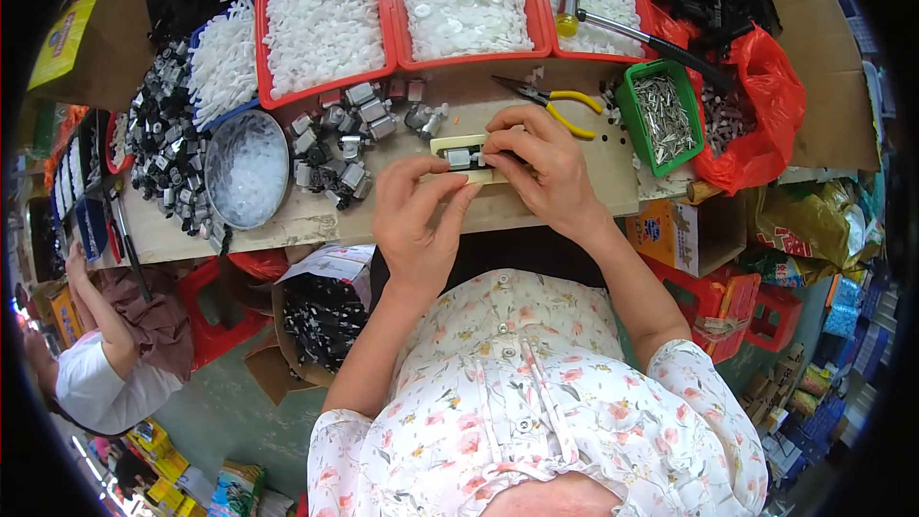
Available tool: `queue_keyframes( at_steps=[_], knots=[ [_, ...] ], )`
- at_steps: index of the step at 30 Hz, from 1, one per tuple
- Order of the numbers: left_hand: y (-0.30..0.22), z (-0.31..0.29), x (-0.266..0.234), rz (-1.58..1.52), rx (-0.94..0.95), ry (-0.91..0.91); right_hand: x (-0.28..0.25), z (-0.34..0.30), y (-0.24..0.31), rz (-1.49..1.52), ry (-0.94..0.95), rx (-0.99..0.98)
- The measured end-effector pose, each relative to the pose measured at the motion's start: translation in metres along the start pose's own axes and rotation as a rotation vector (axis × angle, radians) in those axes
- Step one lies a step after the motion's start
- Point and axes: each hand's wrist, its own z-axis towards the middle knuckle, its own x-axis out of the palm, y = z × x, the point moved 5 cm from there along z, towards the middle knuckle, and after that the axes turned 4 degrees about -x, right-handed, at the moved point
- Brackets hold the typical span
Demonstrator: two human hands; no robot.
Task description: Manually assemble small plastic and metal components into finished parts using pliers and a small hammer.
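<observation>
At the table's near edge, both my hands work on a small cream block (446, 145) with a silver-and-black motor (461, 159) set in its recess. My left hand (418, 222) pinches the block's left end and lower side, thumb and fingertips close to the motor. From the other side, my right hand (549, 172) curls its fingers over the right end, touching the motor there. These fingers hide that end and whatever small part may be between them. Loose silver motors (347, 139) with black and reddish parts lie just left of the block.
Pliers (550, 101) with yellow handles lie beyond my right hand. A mallet (613, 29) rests across red trays (394, 65) of white plastic parts. A green basket (624, 101) holds metal pins. At left are a round bowl (247, 172) and piled motors (163, 148); a person (110, 364) sits beyond.
</observation>
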Motion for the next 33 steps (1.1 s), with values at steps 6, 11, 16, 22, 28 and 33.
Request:
queue_keyframes(
  at_steps=[6,11,16,22,28,33],
  knots=[
    [0.004,-0.001,0.011,0.2,0.253,0.035,0.003,0.001,-0.003,0.005,-0.01,0.008],
    [0.006,-0.005,0.019,0.312,0.368,0.078,0.002,0.004,-0.005,0.059,0.034,0.019],
    [0.006,-0.006,0.02,0.378,0.443,0.093,0.001,0.005,-0.007,0.075,0.052,0.004],
    [0.006,-0.007,0.022,0.392,0.475,0.064,0.001,0.004,-0.009,0.053,0.108,0.0],
    [0.005,-0.005,0.023,0.422,0.485,0.055,0.0,0.002,-0.01,0.041,0.048,-0.062],
    [-0.007,0.003,0.026,0.462,0.48,0.085,-0.014,0.002,-0.009,0.032,0.036,0.024]
  ],
)
